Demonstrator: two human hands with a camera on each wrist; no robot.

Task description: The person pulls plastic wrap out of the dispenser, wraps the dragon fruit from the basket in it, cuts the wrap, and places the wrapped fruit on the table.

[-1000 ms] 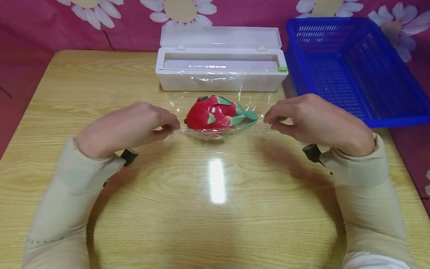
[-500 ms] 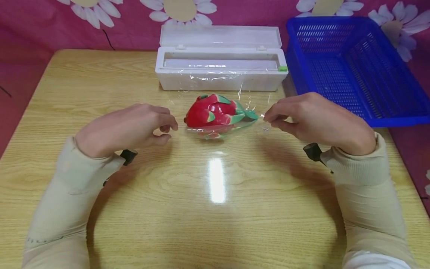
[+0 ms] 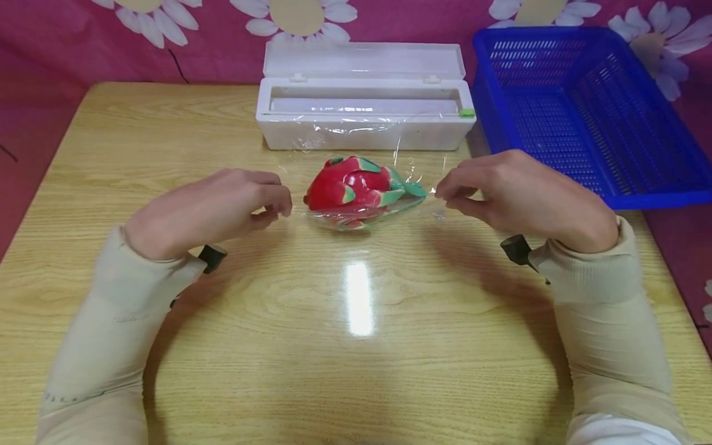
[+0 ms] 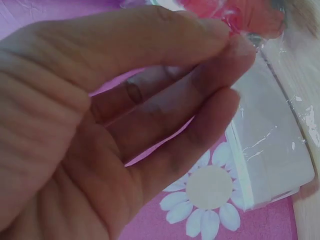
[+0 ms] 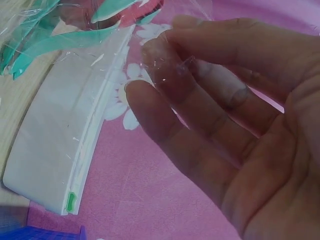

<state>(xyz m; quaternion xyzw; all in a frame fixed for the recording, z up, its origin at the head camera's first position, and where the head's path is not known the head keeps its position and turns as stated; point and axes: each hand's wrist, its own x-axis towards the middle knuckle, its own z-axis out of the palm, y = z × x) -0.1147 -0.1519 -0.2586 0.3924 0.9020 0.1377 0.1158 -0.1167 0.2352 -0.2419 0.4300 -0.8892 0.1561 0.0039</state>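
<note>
A red dragon fruit (image 3: 353,185) with green-tipped scales lies on its side on the table, partly covered by clear cling film (image 3: 408,164). The film stretches back to the white dispenser box (image 3: 367,133). To the fruit's left, my left hand (image 3: 214,210) pinches the edge of the film between thumb and fingertips. On the opposite side, beside the green tail of the fruit, my right hand (image 3: 523,194) pinches the other film corner. In the right wrist view, shiny film (image 5: 165,65) lies over the fingertips.
The dispenser's lid (image 3: 364,60) stands up at the back, with a film roll (image 3: 364,106) inside and a green slider (image 3: 466,113) at its right end. A blue plastic basket (image 3: 589,117) stands at the back right. Flowered pink cloth (image 3: 222,37) hangs behind the table.
My left thumb and fingers parted half a second ago, then came together again, slightly further left than before. My right hand keeps its pinch nearly in place. The fruit has not moved.
</note>
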